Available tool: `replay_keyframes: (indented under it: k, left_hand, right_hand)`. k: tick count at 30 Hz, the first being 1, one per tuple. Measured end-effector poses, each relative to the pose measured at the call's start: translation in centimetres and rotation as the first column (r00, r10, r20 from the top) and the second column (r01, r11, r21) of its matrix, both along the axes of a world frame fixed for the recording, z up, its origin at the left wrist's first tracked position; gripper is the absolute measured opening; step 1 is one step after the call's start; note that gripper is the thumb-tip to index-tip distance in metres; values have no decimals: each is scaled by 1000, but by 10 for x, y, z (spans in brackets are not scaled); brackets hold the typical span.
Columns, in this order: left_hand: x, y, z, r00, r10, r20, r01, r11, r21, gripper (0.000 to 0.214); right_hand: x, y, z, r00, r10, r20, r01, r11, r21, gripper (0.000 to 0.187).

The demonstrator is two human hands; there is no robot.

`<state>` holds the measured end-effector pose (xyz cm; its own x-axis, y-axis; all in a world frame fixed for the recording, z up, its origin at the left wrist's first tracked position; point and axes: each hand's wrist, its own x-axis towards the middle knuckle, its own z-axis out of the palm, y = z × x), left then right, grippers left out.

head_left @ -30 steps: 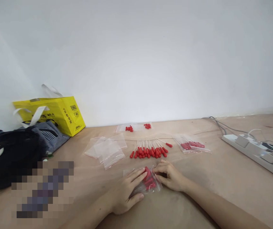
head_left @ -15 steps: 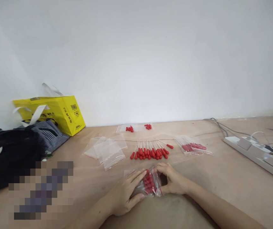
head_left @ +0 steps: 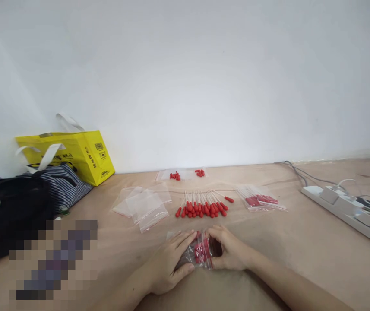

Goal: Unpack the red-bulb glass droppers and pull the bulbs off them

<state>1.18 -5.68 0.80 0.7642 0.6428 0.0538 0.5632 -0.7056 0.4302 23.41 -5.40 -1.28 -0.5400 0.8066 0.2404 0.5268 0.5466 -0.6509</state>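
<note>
A clear zip-lock bag [head_left: 201, 252] with red-bulbed droppers inside lies low in the middle of the head view. My left hand [head_left: 170, 261] holds its left side, thumb below and fingers across the top. At the bag's right edge, along the red zip line, my right hand [head_left: 230, 249] has thumb and fingers closed on the plastic. Beyond my hands is a pile of loose droppers [head_left: 206, 208], red bulbs toward me and thin pale stems pointing away. Flat clear zip bags [head_left: 147, 207] overlap to its left. Another bag of droppers [head_left: 262, 200] lies to its right.
A further bag with red bulbs [head_left: 188, 174] lies near the wall. A yellow carrier bag [head_left: 97, 157], a striped bag [head_left: 64, 185] and a black bag [head_left: 13, 216] stand at left. On the right is a white power strip [head_left: 346, 211] with plugs and cables. A blurred-out patch covers the lower left.
My right hand has moved slightly left, bringing the zip edge closer to my left hand. My left hand stays on the bag. The view has shifted a little.
</note>
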Motion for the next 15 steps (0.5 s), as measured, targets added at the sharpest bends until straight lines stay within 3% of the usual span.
replay_keyframes:
  k: [7,12,15]
  left_hand:
    - [-1,0,0,1000,5,10,-5,1000,8,57]
    - [-1,0,1,999,17,-50,-18,999,-27,55]
    - [0,0,2,999,27,-46,-27,1000,-13,55]
  right_hand:
    - [-3,-3,4,982,97,-162,-113,989,-96,37]
    - [11,2,5,981,49,-187,-88,974,-209,35]
    - [16,2,9,987,73,-140,-90,989,-118,27]
